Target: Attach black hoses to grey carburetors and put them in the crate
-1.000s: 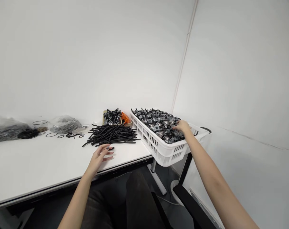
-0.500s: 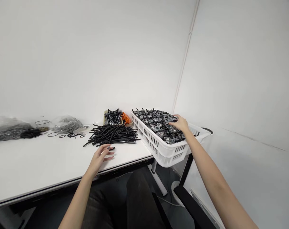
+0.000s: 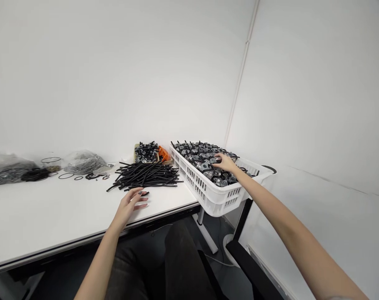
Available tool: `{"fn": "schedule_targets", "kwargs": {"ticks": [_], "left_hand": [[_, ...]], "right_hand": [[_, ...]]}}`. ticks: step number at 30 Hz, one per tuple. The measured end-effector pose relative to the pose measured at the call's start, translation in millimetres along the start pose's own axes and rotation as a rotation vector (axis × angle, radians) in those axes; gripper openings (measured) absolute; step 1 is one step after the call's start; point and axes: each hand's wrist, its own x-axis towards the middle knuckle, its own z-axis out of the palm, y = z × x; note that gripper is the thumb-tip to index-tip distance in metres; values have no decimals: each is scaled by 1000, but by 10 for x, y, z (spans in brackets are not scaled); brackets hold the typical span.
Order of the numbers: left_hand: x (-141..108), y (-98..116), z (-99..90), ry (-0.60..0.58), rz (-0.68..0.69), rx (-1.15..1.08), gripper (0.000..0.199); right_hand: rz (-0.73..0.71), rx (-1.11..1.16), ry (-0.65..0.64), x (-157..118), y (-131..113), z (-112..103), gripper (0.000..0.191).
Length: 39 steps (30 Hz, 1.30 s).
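My right hand (image 3: 225,163) reaches over the near half of a white plastic basket (image 3: 204,195). Its thumb and fingers are closed on a grey metal fitting (image 3: 213,161) among many similar ones with black tube ends. My left hand (image 3: 130,204) hovers at the table's front edge, just in front of a pile of black rubber tubes (image 3: 145,175). A small black piece (image 3: 146,193) shows at its thumb and forefinger and appears pinched there; the other fingers are spread.
Behind the tubes stand a tray of small black and grey parts (image 3: 146,152) and an orange bin (image 3: 164,153). Clear bags of parts (image 3: 84,162) and black rings (image 3: 66,176) lie left on the white table (image 3: 51,216). The basket overhangs the table's right end.
My right hand has moved left across the basket, from one group of fittings to another, and its fingers have drawn together. My left hand has kept its place.
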Motion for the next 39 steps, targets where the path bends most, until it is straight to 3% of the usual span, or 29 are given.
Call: {"fn": "schedule_targets", "kwargs": {"ticks": [9,19,27,39], "left_hand": [[-4,0,-2,5,-11,-4,48],[-23,34,12,7,10,-11,51],[-18,18,10,0,8,2,50],[-12,8,7,7,20,-1,49]], "right_hand": [[-71,50,-140,-35,162,-48,43],[-256,-134,-144,-50,-20,-31,44],[-240,-132,-159,-71,-59,-53,44],[-124,103,-193,-84,59,-133,52]]}}
